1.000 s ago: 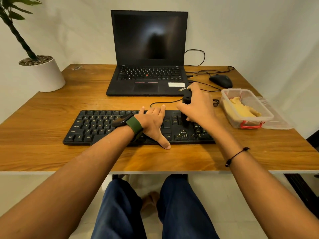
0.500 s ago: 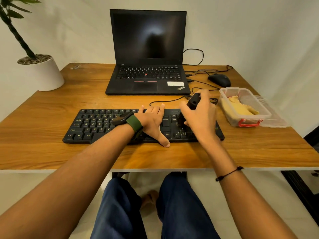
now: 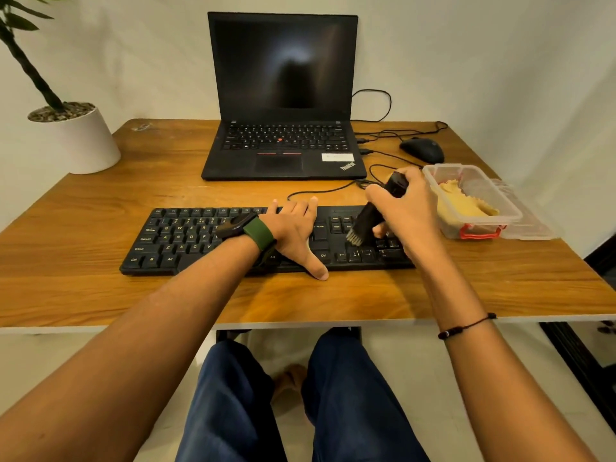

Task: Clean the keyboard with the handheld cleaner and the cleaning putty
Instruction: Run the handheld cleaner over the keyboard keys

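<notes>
Broadly, your wooden desk [image 3: 100,288] carries everything, so start there. At its back stands the open laptop [image 3: 283,95], screen dark, and off the far left corner sits a white plant pot [image 3: 83,141] with a green stem. Nearer you lies the black keyboard [image 3: 186,238], running left to right across the middle of the desk, its cable [image 3: 320,190] curling away toward the laptop's right side.

Your left hand [image 3: 293,231] lies flat on the keyboard's middle, fingers straight and together, thumb stretched out over the front edge onto the wood (a green-strapped watch [image 3: 246,230] sits on that wrist and covers some keys). It hides a good part of the centre keys.

Your right hand [image 3: 406,211] is wrapped round the black handheld cleaner [image 3: 383,205], fingers curled about its body. You hold it tilted, top toward the back right, with its brush tip [image 3: 355,236] down over the keys just above the arrow cluster; whether the bristles actually touch the keys is hard to tell. Your hand covers most of the number pad.

Just right of the keyboard sits a clear plastic box [image 3: 483,181] with red clips, lid off, and the yellowish cleaning putty [image 3: 466,205] lies inside it. Its clear lid [image 3: 530,225] lies against the box's right side. Behind the box rests a black mouse [image 3: 421,150], with thin cables [image 3: 400,131] trailing around it.
</notes>
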